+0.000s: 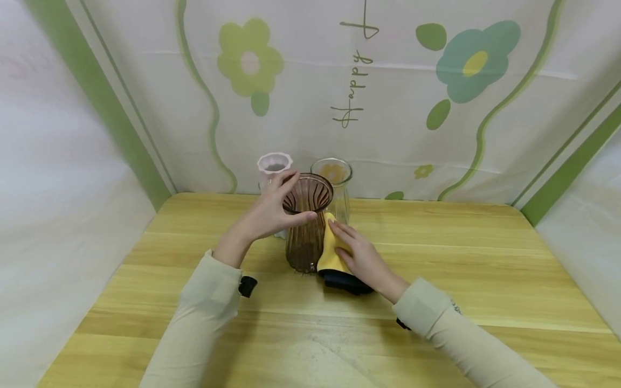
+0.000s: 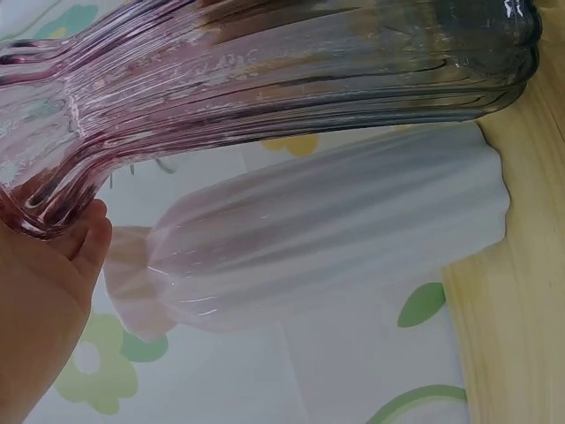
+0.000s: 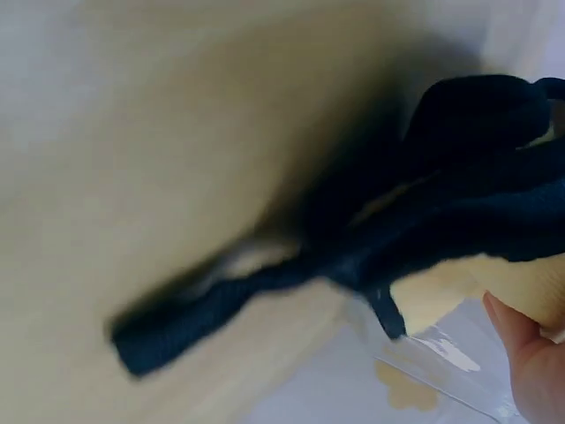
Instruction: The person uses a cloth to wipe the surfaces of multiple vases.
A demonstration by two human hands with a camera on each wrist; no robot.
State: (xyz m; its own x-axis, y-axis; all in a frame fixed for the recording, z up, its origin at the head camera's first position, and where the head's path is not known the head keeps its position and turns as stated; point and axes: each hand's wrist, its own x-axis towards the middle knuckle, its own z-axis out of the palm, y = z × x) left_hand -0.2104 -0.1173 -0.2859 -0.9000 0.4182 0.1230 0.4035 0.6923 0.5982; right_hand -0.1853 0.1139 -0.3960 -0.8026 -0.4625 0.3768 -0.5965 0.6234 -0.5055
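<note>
A ribbed, tinted glass vase (image 1: 304, 245) stands upright on the table, purplish at the mouth and smoky toward the base. My left hand (image 1: 267, 214) holds it by the rim, thumb on the near side and fingers on the far side. In the left wrist view the fluted vase (image 2: 291, 79) crosses the top of the picture. My right hand (image 1: 365, 260) grips a yellow cloth with black edging (image 1: 332, 249) close against the vase's right side. Blurred black fabric (image 3: 424, 221) fills much of the right wrist view.
Behind the tinted vase, a white fluted vase (image 1: 274, 160) stands at left and a clear glass vase (image 1: 342, 196) at right. Just beyond them hangs a flower-printed curtain (image 1: 301, 129). The wooden table (image 1: 461, 253) stretches out on both sides.
</note>
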